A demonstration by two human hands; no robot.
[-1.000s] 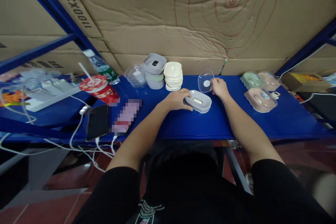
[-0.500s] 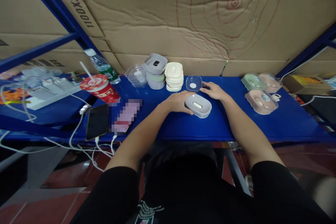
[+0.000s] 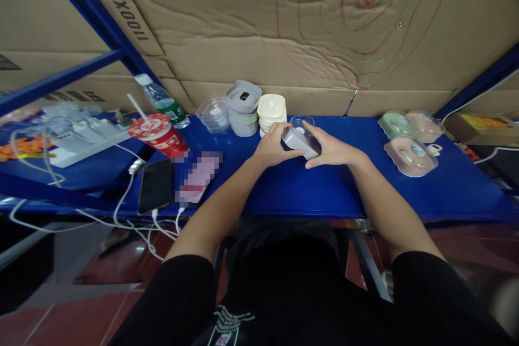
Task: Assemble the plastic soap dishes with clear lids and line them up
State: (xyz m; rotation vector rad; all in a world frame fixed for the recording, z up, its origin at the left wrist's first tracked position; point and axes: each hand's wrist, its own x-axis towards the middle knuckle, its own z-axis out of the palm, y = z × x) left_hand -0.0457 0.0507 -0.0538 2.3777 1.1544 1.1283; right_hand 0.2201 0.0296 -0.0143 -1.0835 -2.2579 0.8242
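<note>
Since the earlier frame, the gray case (image 3: 301, 141) has tipped from lying flat to a steep slant, and my right fingers (image 3: 318, 134) have left the clear cover (image 3: 299, 119) and come around the case's right end. I read that as the cover being set aside, with the case now getting both sets of fingers.

The blue desk (image 3: 332, 194) carries everything. On its left part stands a red cup (image 3: 172, 145). Along the back edge, left of the middle, rises the gray-and-green stack (image 3: 243, 117), with the cream stack (image 3: 271, 105) just beside it. Toward the back right corner sits a trio of pastel cases (image 3: 407, 155) under clear tops.

The gray case is near the desk's middle, somewhat toward the back edge; I cannot tell whether it touches the surface below. My left fingers (image 3: 279, 130) grasp its left end, thumb on the near side. My right ones are spread around the other end, seemingly in contact, though I cannot tell whether they grip.

Slightest of all, the cover lies by the back edge, right of the cream stack, partly hidden behind my right fingers and the case.
</note>
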